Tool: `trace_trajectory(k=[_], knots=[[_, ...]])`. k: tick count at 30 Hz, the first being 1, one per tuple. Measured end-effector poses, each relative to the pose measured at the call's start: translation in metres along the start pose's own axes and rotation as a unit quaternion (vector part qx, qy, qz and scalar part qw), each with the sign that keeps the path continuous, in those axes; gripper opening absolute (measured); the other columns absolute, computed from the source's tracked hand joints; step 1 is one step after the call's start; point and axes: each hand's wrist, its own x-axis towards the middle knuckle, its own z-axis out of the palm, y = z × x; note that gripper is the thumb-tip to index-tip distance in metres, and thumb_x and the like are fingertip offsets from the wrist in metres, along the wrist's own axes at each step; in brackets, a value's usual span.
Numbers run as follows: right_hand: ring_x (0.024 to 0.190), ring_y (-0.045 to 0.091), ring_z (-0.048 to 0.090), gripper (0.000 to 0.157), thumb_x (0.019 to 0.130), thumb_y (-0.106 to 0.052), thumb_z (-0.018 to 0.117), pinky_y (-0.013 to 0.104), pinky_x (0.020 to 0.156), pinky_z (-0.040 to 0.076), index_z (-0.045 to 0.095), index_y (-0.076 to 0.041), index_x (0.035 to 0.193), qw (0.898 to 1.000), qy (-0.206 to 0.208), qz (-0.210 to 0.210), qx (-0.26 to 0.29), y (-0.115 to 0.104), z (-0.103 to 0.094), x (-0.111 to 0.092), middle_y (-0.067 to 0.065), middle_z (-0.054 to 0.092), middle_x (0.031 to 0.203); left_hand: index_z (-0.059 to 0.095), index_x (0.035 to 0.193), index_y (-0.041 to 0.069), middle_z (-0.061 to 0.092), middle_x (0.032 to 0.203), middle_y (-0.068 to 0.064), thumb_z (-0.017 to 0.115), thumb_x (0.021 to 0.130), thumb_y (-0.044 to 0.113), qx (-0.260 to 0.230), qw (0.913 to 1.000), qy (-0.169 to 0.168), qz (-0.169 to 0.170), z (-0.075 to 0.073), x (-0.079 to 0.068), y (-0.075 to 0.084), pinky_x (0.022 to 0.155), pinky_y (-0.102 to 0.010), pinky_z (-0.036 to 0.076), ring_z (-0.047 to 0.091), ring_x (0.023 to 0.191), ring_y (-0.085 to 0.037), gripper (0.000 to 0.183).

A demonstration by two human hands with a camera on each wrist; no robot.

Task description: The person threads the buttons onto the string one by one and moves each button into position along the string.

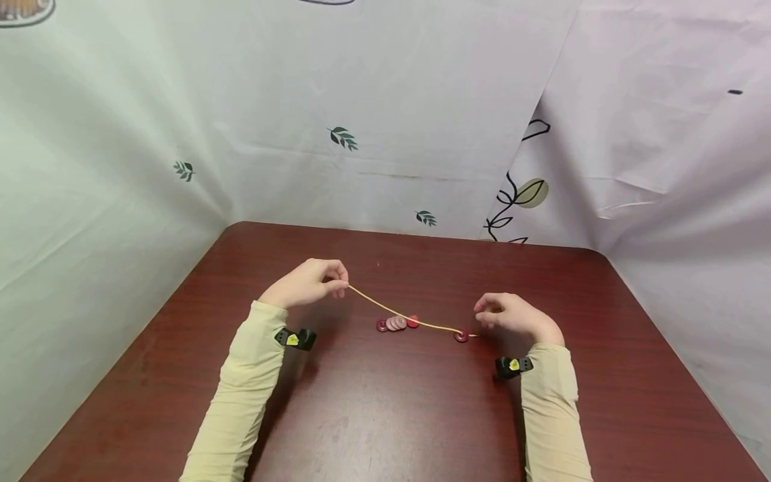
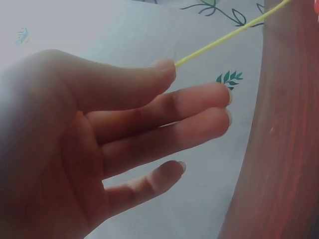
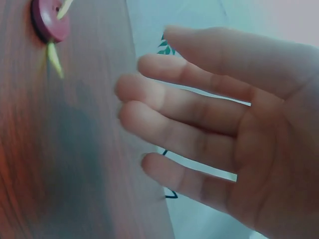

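Observation:
My left hand pinches one end of a yellow cord between thumb and a finger, above the table. From there the cord slopes down to the right. Near its far end a dark red button is threaded on it, with a short tail poking out beyond. In the right wrist view the cord passes through the holes of that button. Just right of the tail is my right hand, its fingers loosely bent with nothing between them. Behind the cord's middle lie several buttons in a row, maroon, pinkish and red.
The dark reddish-brown table has rounded far corners. White cloth printed with leaves hangs behind it and along both sides. A small black wrist camera is strapped over each pale yellow sleeve.

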Motion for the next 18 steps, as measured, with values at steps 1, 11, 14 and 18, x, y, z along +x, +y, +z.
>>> trace_trajectory(k=[1, 11, 14, 18], knots=[[0.073, 0.018, 0.061, 0.015, 0.091, -0.01, 0.062, 0.029, 0.069, 0.049, 0.062, -0.001, 0.102, 1.0, 0.008, -0.003, -0.006, -0.001, 0.0, 0.0, 0.011, 0.066, 0.08, 0.06, 0.09, 0.009, 0.073, 0.083, -0.011, 0.06, 0.095, 0.014, -0.001, 1.0, -0.001, 0.001, 0.0, 0.0, 0.0, 0.07, -0.029, 0.048, 0.068, 0.079, -0.028, 0.007], [0.076, 0.013, 0.059, 0.009, 0.09, -0.014, 0.064, 0.031, 0.073, 0.048, 0.065, -0.009, 0.097, 0.995, 0.083, -0.017, -0.049, -0.017, 0.003, 0.008, 0.004, 0.067, 0.084, 0.06, 0.09, 0.011, 0.074, 0.082, -0.007, 0.06, 0.095, 0.014, 0.009, 0.9998, 0.0, 0.02, 0.001, -0.001, -0.002, 0.071, -0.029, 0.049, 0.068, 0.076, -0.022, 0.006], [0.078, 0.012, 0.059, 0.009, 0.09, -0.015, 0.064, 0.03, 0.074, 0.047, 0.065, -0.01, 0.097, 0.994, 0.092, -0.024, -0.053, -0.023, 0.007, 0.011, 0.003, 0.068, 0.084, 0.06, 0.09, 0.012, 0.074, 0.082, -0.006, 0.06, 0.095, 0.015, 0.007, 0.9997, 0.0, 0.024, 0.001, -0.001, -0.001, 0.071, -0.029, 0.049, 0.068, 0.077, -0.024, 0.006], [0.079, 0.013, 0.059, 0.009, 0.09, -0.015, 0.065, 0.031, 0.075, 0.048, 0.066, -0.01, 0.097, 0.993, 0.104, -0.029, -0.058, -0.031, 0.012, 0.016, 0.003, 0.069, 0.085, 0.06, 0.09, 0.013, 0.074, 0.084, -0.007, 0.06, 0.095, 0.015, 0.003, 0.9995, -0.002, 0.03, 0.0, -0.002, 0.001, 0.071, -0.029, 0.049, 0.068, 0.079, -0.024, 0.006]])
